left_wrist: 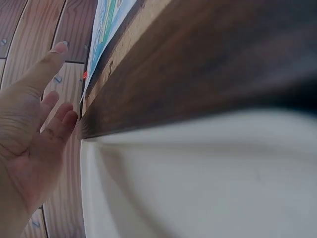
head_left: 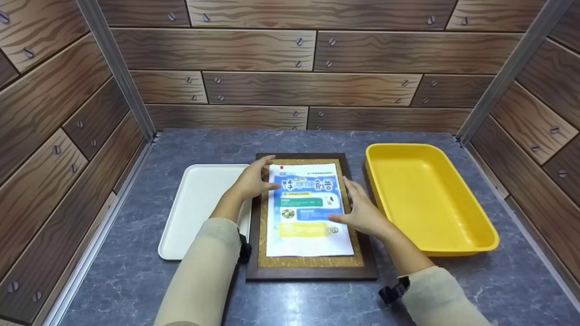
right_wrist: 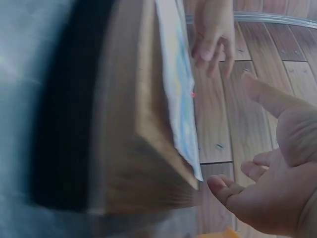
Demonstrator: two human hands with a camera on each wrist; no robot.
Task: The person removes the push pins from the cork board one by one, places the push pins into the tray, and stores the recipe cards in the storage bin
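Observation:
A printed sheet [head_left: 308, 244] with blue, green and yellow panels lies on a cork board with a dark wooden frame [head_left: 312, 273]. One red pushpin [head_left: 281, 167] sits at the sheet's upper left corner. My left hand [head_left: 252, 181] hovers over the board's upper left side, thumb apart from the fingers and nothing between them. On the opposite side, my right hand [head_left: 364, 212] is above the frame's right edge, its thumb over the sheet and fingers spread. The left wrist view shows the left palm [left_wrist: 29, 148] bare; the right palm [right_wrist: 277, 168] is likewise bare in the right wrist view.
A white tray [head_left: 204, 203] lies left of the board, close against its frame. To the right stands a deeper yellow tray [head_left: 421, 194]. Wood-patterned walls [head_left: 253, 50] enclose the grey marbled tabletop [head_left: 299, 305] at the back and both sides.

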